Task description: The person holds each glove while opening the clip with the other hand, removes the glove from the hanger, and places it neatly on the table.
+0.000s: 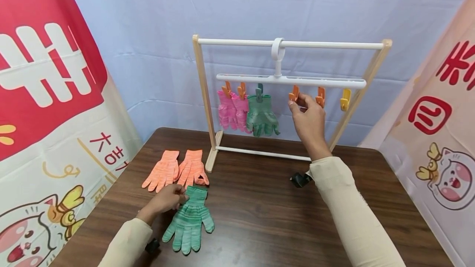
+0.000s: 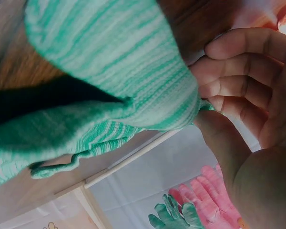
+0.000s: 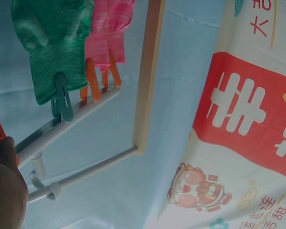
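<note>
Left hand, 7 o'clock: pinches the cuff of one green glove, on the surface. Orange gloves, 8 o'clock: laid flat. Pink gloves, hung green glove, centre: pegged to hanger. Inner orange peg, 2 o'clock: pinched by right hand. Step, apparently: readying a peg. Next move likely calls for raising the held cuff there and opening the peg.

The striped glove was light and dark green, two gloves orange; the clipped gloves were pink and green, the clothespins orange, yellow and grey-green, the hanger white.
</note>
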A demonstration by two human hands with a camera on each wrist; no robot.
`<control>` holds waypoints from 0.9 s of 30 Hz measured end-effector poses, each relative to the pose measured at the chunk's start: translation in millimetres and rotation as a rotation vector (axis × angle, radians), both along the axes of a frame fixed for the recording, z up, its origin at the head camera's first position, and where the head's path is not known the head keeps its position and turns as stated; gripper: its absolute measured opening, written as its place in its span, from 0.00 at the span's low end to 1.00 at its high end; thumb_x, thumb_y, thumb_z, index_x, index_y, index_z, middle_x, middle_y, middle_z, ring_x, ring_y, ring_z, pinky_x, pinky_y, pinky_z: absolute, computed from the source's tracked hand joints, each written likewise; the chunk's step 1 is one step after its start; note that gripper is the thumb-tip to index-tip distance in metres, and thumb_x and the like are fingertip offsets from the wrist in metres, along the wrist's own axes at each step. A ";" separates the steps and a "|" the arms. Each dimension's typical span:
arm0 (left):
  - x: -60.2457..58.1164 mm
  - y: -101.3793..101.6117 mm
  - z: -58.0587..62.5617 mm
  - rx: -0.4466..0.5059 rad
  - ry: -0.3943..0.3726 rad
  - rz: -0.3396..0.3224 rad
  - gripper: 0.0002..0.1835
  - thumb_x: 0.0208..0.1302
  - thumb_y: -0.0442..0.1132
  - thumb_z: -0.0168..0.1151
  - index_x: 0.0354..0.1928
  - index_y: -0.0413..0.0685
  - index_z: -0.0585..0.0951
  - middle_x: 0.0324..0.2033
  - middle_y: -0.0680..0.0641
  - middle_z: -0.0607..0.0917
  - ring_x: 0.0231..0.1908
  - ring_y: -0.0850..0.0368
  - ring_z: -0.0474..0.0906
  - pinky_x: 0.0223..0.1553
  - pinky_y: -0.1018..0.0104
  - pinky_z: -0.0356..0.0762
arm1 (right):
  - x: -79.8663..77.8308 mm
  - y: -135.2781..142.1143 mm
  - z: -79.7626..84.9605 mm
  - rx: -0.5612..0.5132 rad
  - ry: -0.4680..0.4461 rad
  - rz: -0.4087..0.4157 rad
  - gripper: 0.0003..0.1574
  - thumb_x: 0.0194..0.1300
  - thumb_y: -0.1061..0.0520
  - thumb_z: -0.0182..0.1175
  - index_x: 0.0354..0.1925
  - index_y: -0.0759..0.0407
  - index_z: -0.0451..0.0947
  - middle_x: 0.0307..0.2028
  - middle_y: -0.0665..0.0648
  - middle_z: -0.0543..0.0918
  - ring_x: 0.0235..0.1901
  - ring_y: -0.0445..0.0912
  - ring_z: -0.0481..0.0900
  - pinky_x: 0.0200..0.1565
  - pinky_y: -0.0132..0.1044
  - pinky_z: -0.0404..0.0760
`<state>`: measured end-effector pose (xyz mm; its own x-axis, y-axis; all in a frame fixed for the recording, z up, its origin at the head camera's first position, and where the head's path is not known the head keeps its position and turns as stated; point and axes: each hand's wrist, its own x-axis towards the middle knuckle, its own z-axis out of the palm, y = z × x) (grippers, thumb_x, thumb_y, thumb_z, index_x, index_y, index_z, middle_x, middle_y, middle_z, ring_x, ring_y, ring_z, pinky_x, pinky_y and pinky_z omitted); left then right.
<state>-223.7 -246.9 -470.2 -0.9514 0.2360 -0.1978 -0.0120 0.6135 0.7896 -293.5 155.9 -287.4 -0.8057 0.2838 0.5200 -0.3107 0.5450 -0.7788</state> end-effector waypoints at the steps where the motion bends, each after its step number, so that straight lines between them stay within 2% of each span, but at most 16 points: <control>1: 0.4 0.0 0.3 -0.013 0.002 0.009 0.08 0.62 0.35 0.56 0.28 0.39 0.72 0.21 0.43 0.73 0.18 0.49 0.73 0.21 0.61 0.69 | 0.0 0.2 -0.6 -0.001 0.002 0.001 0.25 0.62 0.48 0.59 0.53 0.60 0.74 0.46 0.59 0.81 0.44 0.50 0.77 0.48 0.42 0.73; 4: 0.9 -0.4 0.4 -0.056 0.013 0.043 0.07 0.63 0.36 0.56 0.29 0.40 0.74 0.22 0.45 0.75 0.20 0.50 0.74 0.22 0.60 0.71 | 0.0 1.2 -1.9 -0.007 0.010 -0.008 0.24 0.61 0.50 0.59 0.52 0.60 0.75 0.46 0.58 0.81 0.44 0.48 0.77 0.48 0.42 0.73; 7: 0.0 -1.6 1.3 -0.111 0.041 0.103 0.06 0.63 0.37 0.55 0.32 0.42 0.78 0.23 0.46 0.78 0.21 0.52 0.75 0.22 0.61 0.70 | -0.4 1.8 -3.1 -0.008 0.019 -0.026 0.22 0.61 0.51 0.59 0.52 0.60 0.76 0.45 0.57 0.81 0.43 0.47 0.78 0.47 0.41 0.74; 10: -3.1 -2.8 4.3 -0.168 0.096 0.164 0.07 0.65 0.39 0.54 0.35 0.43 0.79 0.23 0.47 0.79 0.21 0.53 0.75 0.20 0.62 0.68 | -0.8 2.2 -4.2 -0.001 0.018 -0.037 0.22 0.61 0.50 0.59 0.52 0.59 0.76 0.45 0.57 0.82 0.43 0.47 0.78 0.46 0.41 0.74; 13: -9.6 -1.1 10.0 -0.187 0.153 0.187 0.10 0.66 0.41 0.53 0.36 0.43 0.79 0.22 0.46 0.79 0.20 0.54 0.74 0.19 0.63 0.67 | -1.1 2.5 -5.0 -0.001 0.016 -0.039 0.23 0.61 0.50 0.59 0.52 0.59 0.76 0.45 0.57 0.82 0.42 0.47 0.78 0.45 0.40 0.75; 18: -24.2 14.5 23.6 -0.145 0.212 0.146 0.11 0.67 0.44 0.51 0.39 0.45 0.79 0.22 0.42 0.79 0.14 0.54 0.68 0.15 0.63 0.64 | -0.7 2.8 -6.9 0.009 0.010 -0.038 0.24 0.62 0.49 0.58 0.53 0.59 0.75 0.45 0.57 0.81 0.42 0.47 0.78 0.43 0.41 0.75; 23: -40.3 41.7 41.1 -0.121 0.284 0.096 0.08 0.67 0.43 0.53 0.38 0.50 0.79 0.29 0.46 0.81 0.18 0.57 0.70 0.18 0.63 0.66 | 1.0 2.8 -10.3 0.019 -0.005 -0.032 0.26 0.63 0.46 0.56 0.54 0.58 0.74 0.46 0.57 0.81 0.43 0.48 0.78 0.43 0.41 0.75; 27: -53.1 65.8 59.1 -0.121 0.352 0.074 0.07 0.66 0.44 0.54 0.37 0.52 0.80 0.28 0.51 0.81 0.21 0.57 0.72 0.22 0.63 0.68 | 3.2 2.6 -12.1 0.018 -0.012 -0.023 0.27 0.65 0.43 0.52 0.55 0.58 0.74 0.45 0.57 0.81 0.43 0.48 0.77 0.42 0.43 0.74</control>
<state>-276.9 -181.2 -411.1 -0.9797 0.1594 0.1217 0.1994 0.7105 0.6749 -290.3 158.5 -299.5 -0.8052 0.2930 0.5156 -0.2885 0.5660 -0.7722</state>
